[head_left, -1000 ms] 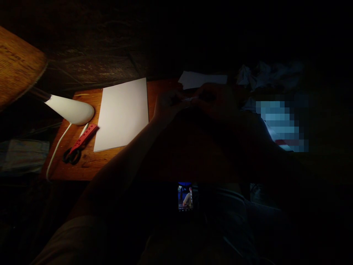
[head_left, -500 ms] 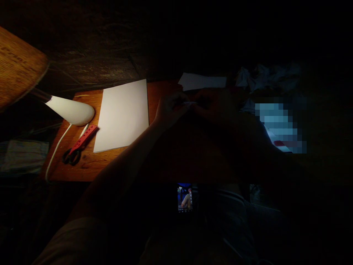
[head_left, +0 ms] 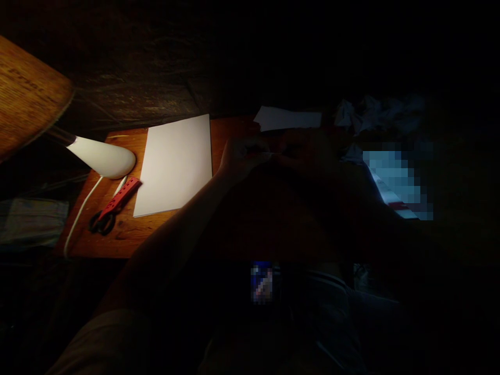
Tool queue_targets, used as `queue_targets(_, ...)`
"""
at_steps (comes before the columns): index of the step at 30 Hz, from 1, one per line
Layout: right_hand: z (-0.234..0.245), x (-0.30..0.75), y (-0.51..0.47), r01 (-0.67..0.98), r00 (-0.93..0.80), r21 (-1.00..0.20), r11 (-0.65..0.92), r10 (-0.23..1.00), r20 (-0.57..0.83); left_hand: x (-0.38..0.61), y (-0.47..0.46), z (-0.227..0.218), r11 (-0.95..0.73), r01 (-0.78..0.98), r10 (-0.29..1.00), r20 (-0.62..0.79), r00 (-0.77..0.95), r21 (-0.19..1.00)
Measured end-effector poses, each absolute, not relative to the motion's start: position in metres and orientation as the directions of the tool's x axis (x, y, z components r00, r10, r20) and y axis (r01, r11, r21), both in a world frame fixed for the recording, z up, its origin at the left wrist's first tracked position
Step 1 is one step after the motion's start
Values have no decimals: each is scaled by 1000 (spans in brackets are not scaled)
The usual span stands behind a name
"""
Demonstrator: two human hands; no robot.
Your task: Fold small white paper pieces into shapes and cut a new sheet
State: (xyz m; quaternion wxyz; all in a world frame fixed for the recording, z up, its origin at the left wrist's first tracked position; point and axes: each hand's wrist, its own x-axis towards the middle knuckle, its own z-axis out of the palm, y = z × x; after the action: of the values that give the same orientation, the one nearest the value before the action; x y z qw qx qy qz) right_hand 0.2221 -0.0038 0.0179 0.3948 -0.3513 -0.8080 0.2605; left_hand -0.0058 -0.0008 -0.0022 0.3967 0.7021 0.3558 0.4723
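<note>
Just above frame centre: small pale strip (head_left: 267,153), probably paper, pinched in fingertips of left hand (head_left: 239,156) and right hand (head_left: 299,151), the latter deeply shadowed. Likely light, pliable, easily creased; best held by opposite edges.

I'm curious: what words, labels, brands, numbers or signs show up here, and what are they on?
None can be read for certain.
Lampshade: dark lettering, too blurred to read.
Red sleeve by the scissor handles: dark marks, too small to tell whether they are letters.
Small screen: pixelated, unreadable.
Large white sheet: no writing visible.
Small pale item in the grip: too dark to tell.
</note>
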Motion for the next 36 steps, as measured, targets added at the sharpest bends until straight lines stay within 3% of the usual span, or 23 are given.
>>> queue_targets(8, 11, 221, -3, 336, -310, -742, 580, 812, 494, -3, 2, -11, -492, 110, 853, 453, 261, 863)
queue_targets(21, 8, 216, -2, 338, -324, -760, 555, 827, 459, -2, 1, -6, -437, -99, 867, 448, 218, 894)
queue_targets(27, 14, 214, -9, 292, -341, -802, 521, 840, 421, -2, -3, -4, -385, -44, 881, 381, 281, 922)
queue_targets(32, 15, 218, -8, 267, -458, -826, 497, 819, 344, 0, -6, -5, -448, 69, 856, 405, 322, 891)
queue_targets(36, 12, 220, -5, 245, -501, -834, 494, 801, 327, 1, -3, -5, -436, 53, 855, 395, 335, 898)
